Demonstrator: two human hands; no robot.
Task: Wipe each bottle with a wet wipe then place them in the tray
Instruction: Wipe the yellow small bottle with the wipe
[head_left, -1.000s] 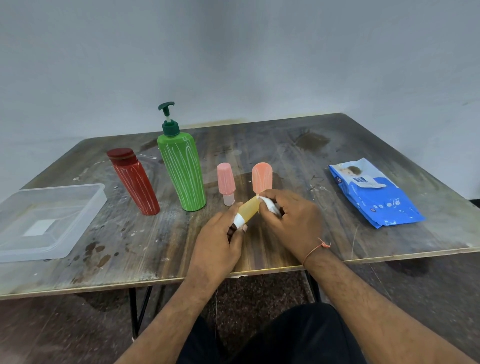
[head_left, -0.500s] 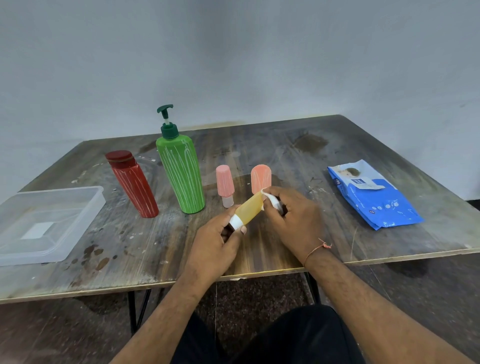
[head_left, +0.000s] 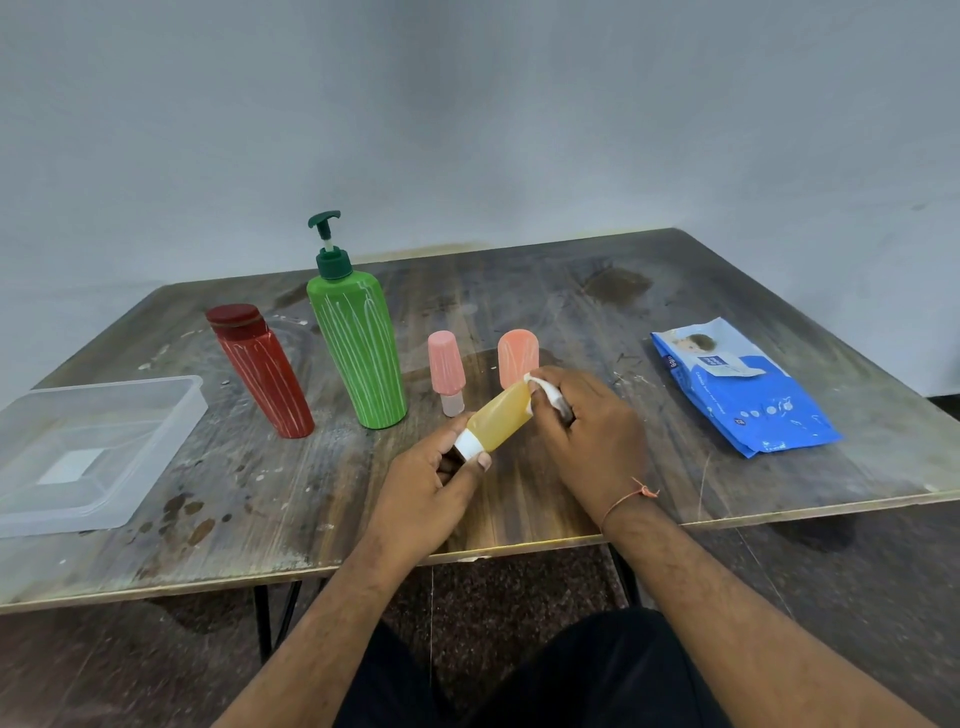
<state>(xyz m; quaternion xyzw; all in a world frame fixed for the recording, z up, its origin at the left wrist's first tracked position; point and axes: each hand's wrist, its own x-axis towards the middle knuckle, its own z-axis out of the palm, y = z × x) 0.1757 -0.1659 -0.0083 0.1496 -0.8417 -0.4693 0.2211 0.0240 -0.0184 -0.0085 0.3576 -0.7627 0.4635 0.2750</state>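
Observation:
My left hand (head_left: 428, 483) grips the white-capped end of a small yellow bottle (head_left: 500, 420), held tilted above the table's front edge. My right hand (head_left: 587, 434) holds a white wet wipe (head_left: 545, 392) against the bottle's upper end. Standing behind on the table are a red bottle (head_left: 262, 371), a tall green pump bottle (head_left: 356, 338), a small pink bottle (head_left: 447, 371) and an orange bottle (head_left: 517, 356), partly hidden by my right hand. A clear plastic tray (head_left: 130, 447) sits at the left with nothing in it.
A blue wet-wipe pack (head_left: 743, 389) lies at the right of the worn wooden table (head_left: 571, 301). A wall stands close behind the table. Dark stains mark the surface near the tray.
The wipe in my right hand has slid up the yellow bottle toward its upper end. More of the yellow body shows now. My left hand keeps its hold.

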